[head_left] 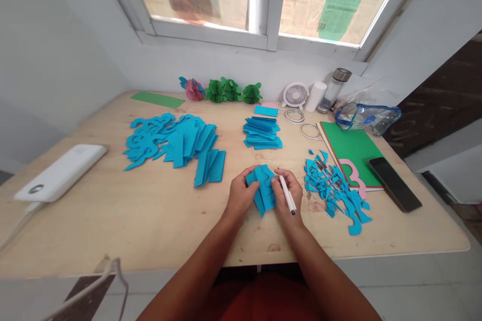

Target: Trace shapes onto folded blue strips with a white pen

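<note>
Several blue paper pieces (267,191) are held together between both hands, just above the near middle of the table. My left hand (240,194) is closed on their left side, with its thumb lying across the front. On the right side, my right hand (295,186) pinches the paper edge and also keeps a white pen (286,191) with a dark tip against its fingers. Beyond the hands lies a stack of blue paper strips (261,132). Cut blue scraps (331,185) are scattered to the right of my right hand.
A wide pile of blue cut-outs (176,138) lies left of centre. A white power bank (62,170) sits at far left. At right are a green paper stack (356,153), a phone (393,183) and a clear pouch (369,118). A small fan (295,95) and a bottle (334,91) stand behind.
</note>
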`<state>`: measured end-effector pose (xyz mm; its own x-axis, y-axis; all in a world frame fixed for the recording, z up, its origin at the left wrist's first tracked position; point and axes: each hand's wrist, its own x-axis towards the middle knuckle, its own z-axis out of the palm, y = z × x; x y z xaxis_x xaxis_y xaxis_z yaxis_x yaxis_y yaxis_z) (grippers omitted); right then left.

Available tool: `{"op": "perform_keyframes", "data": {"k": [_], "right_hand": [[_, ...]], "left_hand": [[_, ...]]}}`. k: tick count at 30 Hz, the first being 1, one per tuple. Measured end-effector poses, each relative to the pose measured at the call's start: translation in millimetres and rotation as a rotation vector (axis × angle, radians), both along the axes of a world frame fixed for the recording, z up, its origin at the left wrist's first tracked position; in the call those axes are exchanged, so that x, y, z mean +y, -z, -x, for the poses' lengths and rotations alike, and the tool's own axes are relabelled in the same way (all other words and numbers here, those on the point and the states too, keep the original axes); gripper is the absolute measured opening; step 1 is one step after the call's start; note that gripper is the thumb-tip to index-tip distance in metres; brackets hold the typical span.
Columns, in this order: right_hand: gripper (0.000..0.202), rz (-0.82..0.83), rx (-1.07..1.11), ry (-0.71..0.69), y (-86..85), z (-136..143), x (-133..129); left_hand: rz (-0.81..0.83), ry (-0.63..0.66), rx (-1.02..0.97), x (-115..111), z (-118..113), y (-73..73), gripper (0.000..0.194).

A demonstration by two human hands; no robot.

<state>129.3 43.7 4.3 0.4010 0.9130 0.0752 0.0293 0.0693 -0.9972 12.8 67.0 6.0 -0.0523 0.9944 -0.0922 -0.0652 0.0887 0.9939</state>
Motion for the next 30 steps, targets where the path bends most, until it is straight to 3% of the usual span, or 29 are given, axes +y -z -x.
{"op": "perform_keyframes", "data": {"k": [11, 19, 24, 30], "right_hand": [[0.024, -0.001, -0.018, -0.011, 1.2, -1.1, -0.1], [0.026, 0.006, -0.056, 0.029, 2.6, -7.4, 0.6], [0.025, 0.002, -0.088, 0.063, 3.6, -13.8, 1.9], [0.024, -0.036, -0.181, 0.154, 1.0, -34.9, 17.9]], "left_hand": [[-0.045, -0.035, 0.142, 3.1, 1.5, -3.7, 0.04], [-0.057, 0.049, 0.185, 1.0, 3.4, 5.3, 0.043], [-0.097, -0.011, 0.399, 2.1, 10.1, 4.3, 0.043], [-0.146, -0.047, 0.831, 7.4, 26.9, -6.0, 0.051]]}}
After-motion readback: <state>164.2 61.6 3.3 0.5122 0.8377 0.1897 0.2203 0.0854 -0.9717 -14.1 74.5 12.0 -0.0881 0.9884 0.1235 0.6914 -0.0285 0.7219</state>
